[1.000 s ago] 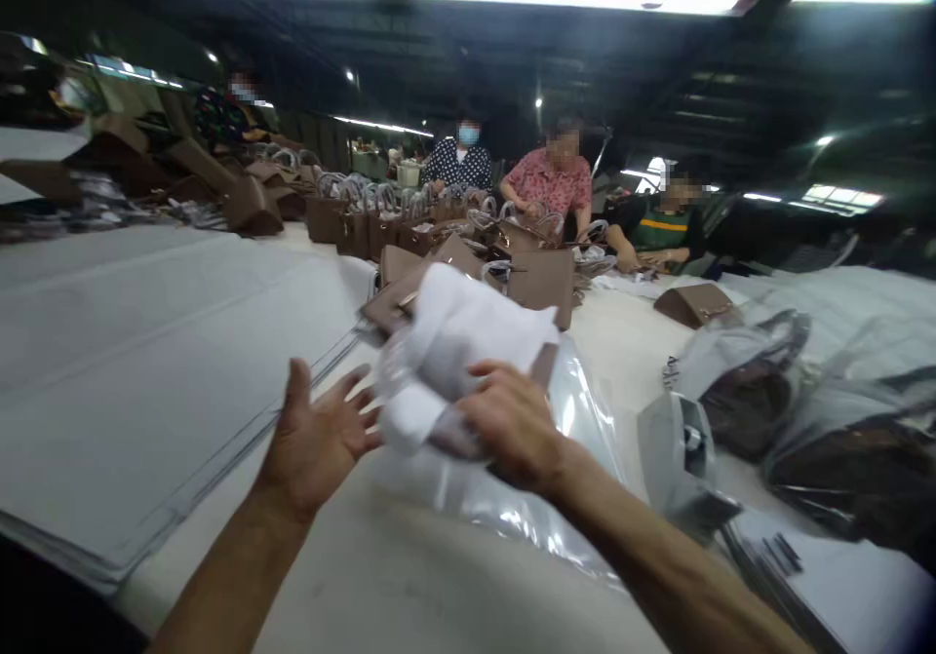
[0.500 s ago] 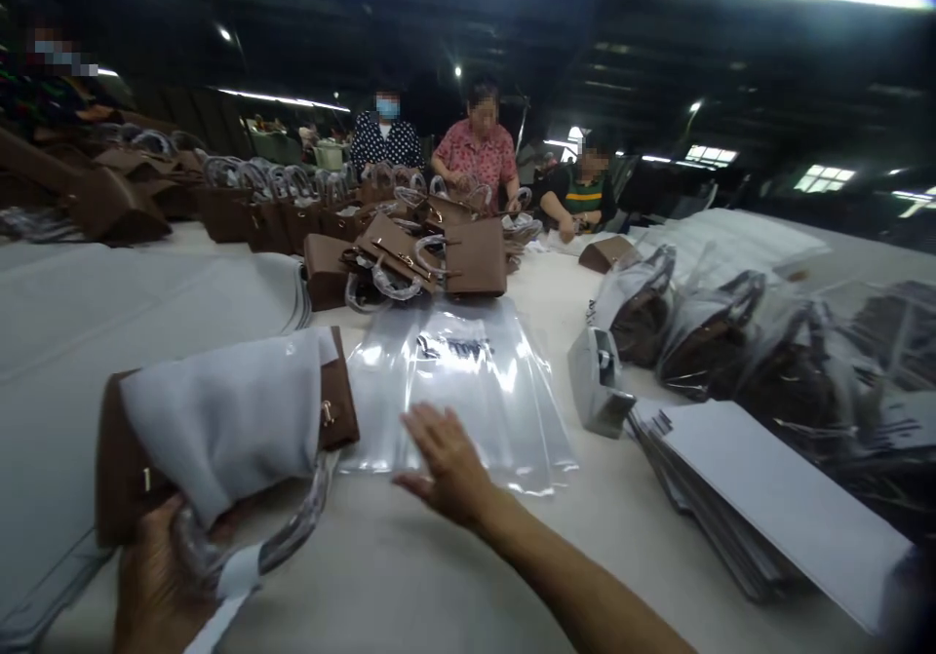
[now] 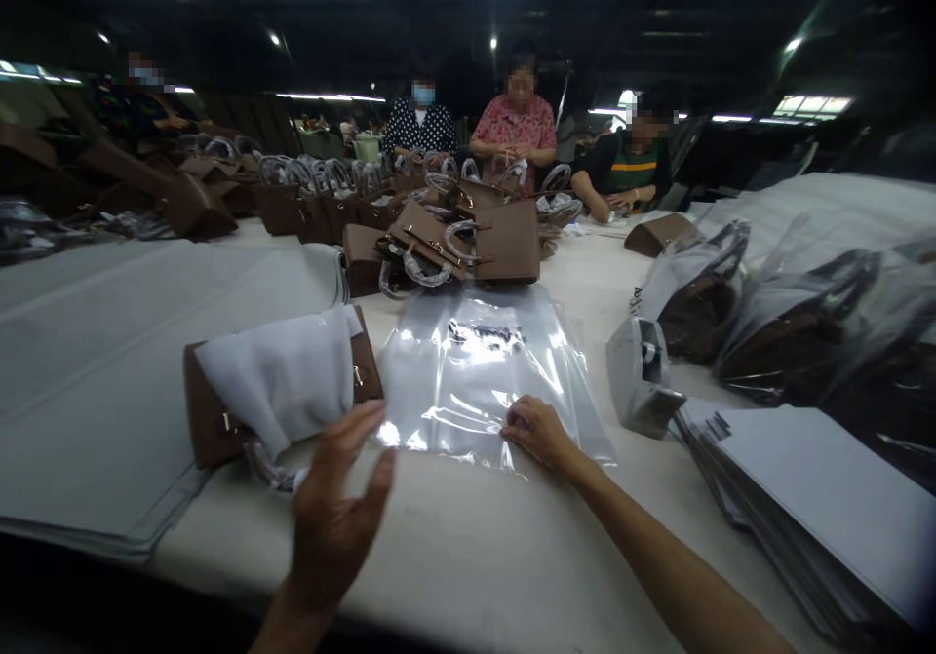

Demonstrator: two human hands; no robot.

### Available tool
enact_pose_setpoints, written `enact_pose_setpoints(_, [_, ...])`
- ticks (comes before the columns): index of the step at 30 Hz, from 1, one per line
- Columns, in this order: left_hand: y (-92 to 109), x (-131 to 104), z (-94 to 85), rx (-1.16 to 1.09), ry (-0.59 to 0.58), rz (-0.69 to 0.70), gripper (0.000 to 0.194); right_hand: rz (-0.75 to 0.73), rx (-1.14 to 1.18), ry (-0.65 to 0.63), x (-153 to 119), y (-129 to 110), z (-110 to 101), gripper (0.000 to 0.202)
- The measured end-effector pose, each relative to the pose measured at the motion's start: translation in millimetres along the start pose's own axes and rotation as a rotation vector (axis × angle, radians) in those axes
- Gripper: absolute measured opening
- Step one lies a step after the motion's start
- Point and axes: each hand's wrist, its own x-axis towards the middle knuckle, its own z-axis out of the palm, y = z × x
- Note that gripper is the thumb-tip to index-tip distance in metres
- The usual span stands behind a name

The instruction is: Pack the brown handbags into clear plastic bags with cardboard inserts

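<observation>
A brown handbag [image 3: 209,420] lies on its side at the left, with a white sheet [image 3: 282,371] wrapped around its middle and its handle partly hidden behind my left hand [image 3: 340,498]. That hand is raised over the table, thumb and fingers apart, holding nothing. Clear plastic bags [image 3: 468,381] with dark print lie flat in the centre. On their near right part rests my right hand [image 3: 537,430], its fingers curled and pinched together at the plastic; whether a layer is caught between them is too small to tell.
Brown handbags [image 3: 508,240] are heaped behind the plastic. A tape dispenser [image 3: 643,376], white boards [image 3: 819,479] and plastic-covered bags [image 3: 702,303] stand right. White sheets [image 3: 146,342] lie left. Several people, including one in pink [image 3: 516,128], are across the table.
My left hand has let go of the handbag, which now lies on the table, and has moved right. My right hand, spread before, has curled its fingers on the plastic. The view has shifted.
</observation>
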Motion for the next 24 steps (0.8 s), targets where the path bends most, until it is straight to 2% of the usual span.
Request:
enact_pose_setpoints(2, [20,13,36.1,-0.077,-0.232,0.11,0.033,-0.017,-0.022,-0.015,5,5,-3,0.014])
enact_pose_setpoints(3, [22,17,54.1,-0.052,-0.348,0.141,0.04,-0.024,-0.034,-0.017,6,7,-5,0.015])
enact_pose_setpoints(5, [13,18,85.7,0.017,-0.54,0.225,0.06,-0.038,-0.054,-0.012,3,9,-10,0.018])
enact_pose_setpoints(6, [5,17,98.2,0.023,-0.598,0.261,0.057,-0.05,-0.059,-0.011,-2,8,-13,0.02])
enact_pose_setpoints(8, [-13,13,115.4,0.019,-0.679,0.325,0.034,-0.101,-0.058,-0.021,-15,3,-17,0.041])
enact_pose_setpoints(9, [-21,11,120.7,0.02,-0.704,0.347,0.021,-0.133,-0.055,-0.031,-23,0,-17,0.051])
enact_pose_setpoints(10, [-26,10,124.4,0.027,-0.722,0.36,0.013,-0.16,-0.053,-0.04,-32,-4,-17,0.053])
enact_pose_setpoints(12, [-29,11,128.6,0.051,-0.746,0.359,0.021,-0.184,-0.047,-0.052,-46,-11,-17,0.032])
enact_pose_setpoints(13, [-28,13,129.9,0.062,-0.76,0.353,0.025,-0.178,-0.043,-0.05,-52,-13,-18,0.023])
enact_pose_setpoints(16, [-14,20,132.1,0.058,-0.837,0.348,0.027,-0.127,-0.016,-0.042,-61,-9,-26,0.029])
enact_pose_setpoints(19, [0,29,133.2,0.018,-0.928,0.323,0.023,-0.05,0.028,-0.055,-61,3,-41,0.026])
enact_pose_setpoints(24, [6,43,141.4,-0.044,-1.017,0.137,0.016,0.116,0.093,-0.054,-53,15,-54,0.022])
